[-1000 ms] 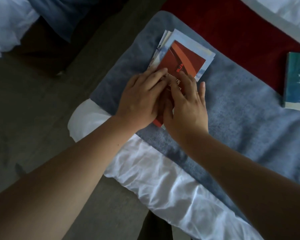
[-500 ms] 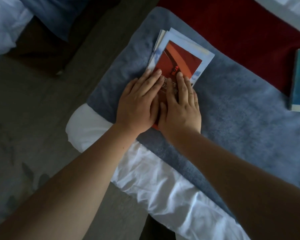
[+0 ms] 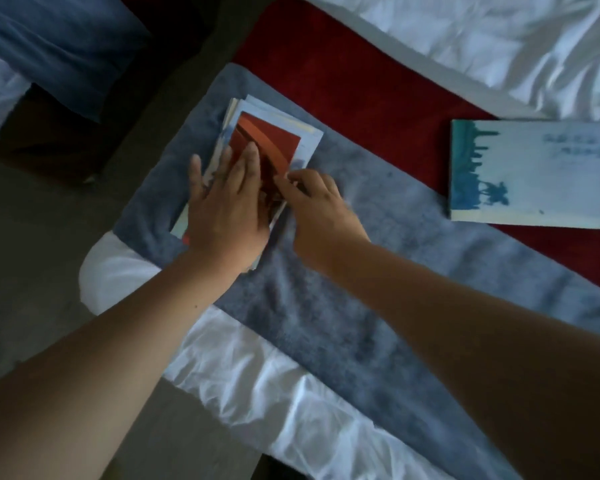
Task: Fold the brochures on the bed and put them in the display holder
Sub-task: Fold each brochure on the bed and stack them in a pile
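BROCHURES ON THE BED, seen from my remote station, left to right: the dark floor (image 3: 32, 271) gives way to a grey blanket (image 3: 378, 271) laid over the white sheet (image 3: 257, 375). The stack of brochures (image 3: 234, 110) lies near the blanket's far-left corner. The left hand (image 3: 222, 216) lies flat on the stack, fingers straight and spread, pinning its near half. Just beside it, the right hand (image 3: 316, 206) has its fingers curled at the right edge of the top brochure (image 3: 267, 140), the red-covered one. It appears to pinch that edge between thumb and forefinger, though blur keeps me from telling how much paper it holds. The two hands sit close together, almost touching. Well to the right, a teal brochure (image 3: 534, 174) lies alone on the red runner (image 3: 361, 91). The display holder is not in view.

I judge the step in hand to be folding the top brochure. To do it well, I would weigh the flat palm on the pile so nothing slides on the soft blanket. I would then take one sheet only, bring edge squarely to edge and run the fingers along the fold. The bedding gives little backing, so firm pressure matters.
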Available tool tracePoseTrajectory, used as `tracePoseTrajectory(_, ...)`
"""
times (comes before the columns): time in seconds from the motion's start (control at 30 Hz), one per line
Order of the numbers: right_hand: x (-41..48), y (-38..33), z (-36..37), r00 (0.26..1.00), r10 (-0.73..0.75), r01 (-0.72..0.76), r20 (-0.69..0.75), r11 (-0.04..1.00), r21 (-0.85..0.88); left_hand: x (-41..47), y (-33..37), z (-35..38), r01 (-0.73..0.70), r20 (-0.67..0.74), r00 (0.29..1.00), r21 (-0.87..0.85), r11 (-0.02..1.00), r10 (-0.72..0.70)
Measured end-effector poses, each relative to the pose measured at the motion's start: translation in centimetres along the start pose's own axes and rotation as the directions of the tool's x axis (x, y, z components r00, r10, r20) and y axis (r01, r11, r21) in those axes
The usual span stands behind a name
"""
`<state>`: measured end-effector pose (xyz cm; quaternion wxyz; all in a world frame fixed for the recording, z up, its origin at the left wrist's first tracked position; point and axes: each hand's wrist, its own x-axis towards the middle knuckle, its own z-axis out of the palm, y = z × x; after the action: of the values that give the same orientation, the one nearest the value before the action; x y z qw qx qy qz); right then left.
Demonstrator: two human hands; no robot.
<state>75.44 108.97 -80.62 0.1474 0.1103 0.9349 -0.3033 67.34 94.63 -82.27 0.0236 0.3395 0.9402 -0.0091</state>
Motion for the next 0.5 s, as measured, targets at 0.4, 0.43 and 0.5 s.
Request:
tracePoseTrajectory(0.4, -21.0, 24.1, -8.3, 0.858, 0.3, -0.317, -0.418, 0.948, 0.03, 5.0, 27.3, -1.3, -0.348, 0.068, 0.928, -0.185, 0.919, 0.365)
tracePoseTrajectory(0.43, -22.3, 25.5, -8.7, 0.846, 0.334, -0.345, -0.416, 0.937, 0.051, 5.6, 29.0, -1.4, -0.363, 0.106, 0.918, -0.161, 0.918, 0.382)
tracePoseTrajectory(0.5, -24.2, 27.9, -9.3, 0.84, 0.395, -0.382, -0.373, 0.917, 0.112, 7.3, 31.6, -1.5, -0.373, 0.217, 0.898, -0.088, 0.923, 0.384)
